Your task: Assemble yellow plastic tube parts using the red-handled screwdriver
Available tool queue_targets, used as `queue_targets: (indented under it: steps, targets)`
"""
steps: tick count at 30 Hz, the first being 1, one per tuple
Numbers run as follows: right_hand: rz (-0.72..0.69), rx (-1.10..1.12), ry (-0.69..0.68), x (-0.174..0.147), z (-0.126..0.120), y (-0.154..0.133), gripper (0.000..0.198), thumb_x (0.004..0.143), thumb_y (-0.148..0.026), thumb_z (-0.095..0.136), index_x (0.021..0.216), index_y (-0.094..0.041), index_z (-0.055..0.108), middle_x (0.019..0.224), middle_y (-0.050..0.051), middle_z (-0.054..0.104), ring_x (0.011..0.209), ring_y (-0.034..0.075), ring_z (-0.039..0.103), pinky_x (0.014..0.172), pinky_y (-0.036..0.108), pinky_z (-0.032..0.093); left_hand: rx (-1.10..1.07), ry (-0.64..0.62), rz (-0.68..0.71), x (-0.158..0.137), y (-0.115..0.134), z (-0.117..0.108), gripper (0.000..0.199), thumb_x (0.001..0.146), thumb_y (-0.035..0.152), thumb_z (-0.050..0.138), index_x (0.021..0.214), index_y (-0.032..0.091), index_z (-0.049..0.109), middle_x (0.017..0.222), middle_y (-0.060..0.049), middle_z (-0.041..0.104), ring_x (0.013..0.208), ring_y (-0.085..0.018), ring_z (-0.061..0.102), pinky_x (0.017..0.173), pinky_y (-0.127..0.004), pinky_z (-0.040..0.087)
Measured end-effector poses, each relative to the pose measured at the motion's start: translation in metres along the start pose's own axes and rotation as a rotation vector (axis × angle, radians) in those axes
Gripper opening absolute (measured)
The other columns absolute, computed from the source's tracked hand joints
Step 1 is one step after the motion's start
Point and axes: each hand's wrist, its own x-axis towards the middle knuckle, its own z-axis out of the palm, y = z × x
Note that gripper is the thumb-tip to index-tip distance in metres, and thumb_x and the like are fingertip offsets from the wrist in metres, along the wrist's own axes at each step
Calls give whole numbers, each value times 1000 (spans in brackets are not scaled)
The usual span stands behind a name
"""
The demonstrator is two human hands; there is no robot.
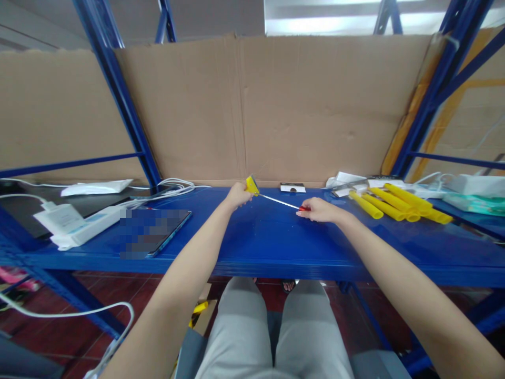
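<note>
My left hand grips a small yellow piece above the blue shelf. A thin metal shaft runs from the yellow piece to my right hand, which is closed on a red handle, apparently a small screwdriver. Both hands hover at the back middle of the shelf, close to the cardboard wall.
Several yellow tubes lie at the right with white packets behind them. A tablet, a white power strip with a charger and cables sit at the left. Blue rack posts flank the space.
</note>
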Motion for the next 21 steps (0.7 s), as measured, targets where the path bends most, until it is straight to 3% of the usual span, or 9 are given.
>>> queue_targets:
  steps: [5, 8, 12, 15, 21]
  targets:
    - [21, -5, 23, 1, 1, 1, 21, 85, -36, 52, 79, -16, 57, 68, 6, 66, 51, 15, 59, 50, 24, 41, -6, 6, 7, 0, 0, -1, 12, 77, 13, 54, 78, 9, 66, 50, 0, 56, 36, -7, 42, 38, -19, 29]
    - [-41, -77, 103, 4, 2, 4, 19, 84, -35, 54, 83, -16, 57, 79, 8, 68, 65, 18, 63, 59, 25, 43, 0, 19, 2, 2, -1, -2, 13, 77, 13, 54, 79, 9, 66, 51, 0, 56, 37, -7, 42, 37, -18, 28]
    - [-65, -81, 87, 6, 4, 4, 24, 90, -34, 45, 82, -16, 59, 91, 12, 69, 79, 21, 63, 68, 27, 43, 11, 60, -2, 5, -3, -4, 13, 77, 16, 55, 77, 9, 66, 50, -1, 57, 37, -9, 45, 39, -20, 30]
    - [-83, -119, 113, 5, 5, 0, 22, 89, -32, 46, 80, -17, 58, 88, 12, 69, 77, 20, 62, 68, 27, 41, -2, 94, 11, 5, -4, -5, 11, 77, 14, 56, 75, 9, 66, 54, -2, 60, 42, -9, 49, 41, -19, 32]
    - [-78, -75, 177, 3, 6, -4, 20, 85, -34, 53, 95, -18, 57, 82, 7, 68, 73, 19, 61, 64, 26, 42, 8, 134, 36, 7, -3, -6, 10, 76, 13, 58, 78, 8, 67, 68, -7, 67, 58, -13, 61, 49, -18, 39]
